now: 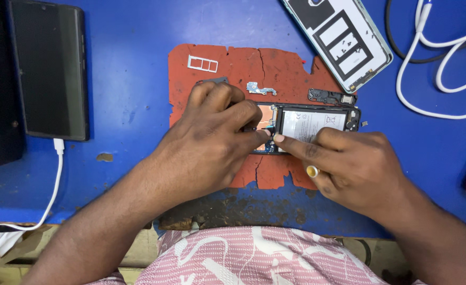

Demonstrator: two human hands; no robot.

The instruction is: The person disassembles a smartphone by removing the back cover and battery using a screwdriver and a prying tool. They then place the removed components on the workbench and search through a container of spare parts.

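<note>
Phone (pixel 309 126), back off, lies lengthwise on the red mat (pixel 275 66) at the middle of the blue surface (pixel 132 79). Battery (pixel 313 124) sits in its frame, board end toward your left hand.

Left hand (pixel 212 145) covers the board end, fingers curled down over it; whether they pinch anything underneath you cannot tell from this view. Right hand (pixel 349 163), ring on one finger, has its forefinger stretched flat along the phone's near edge, tip pressed just beside the left thumb at the battery's board-side end. No tool shows in either hand.

Progress, judged from the layout: opening looks done. Back cover (pixel 338 39) lies inner face up at the far right, well apart. Card tray (pixel 203 64) is out, on the mat's far left corner. Small metal bracket (pixel 261 88) and a dark part (pixel 330 97) rest loose on the mat beyond the phone. Battery and board are still in place, so the inner work looks only begun.

Second phone (pixel 48 68) lies screen up at far left, white cable (pixel 58 174) plugged in. White cords (pixel 438 58) loop at far right.
</note>
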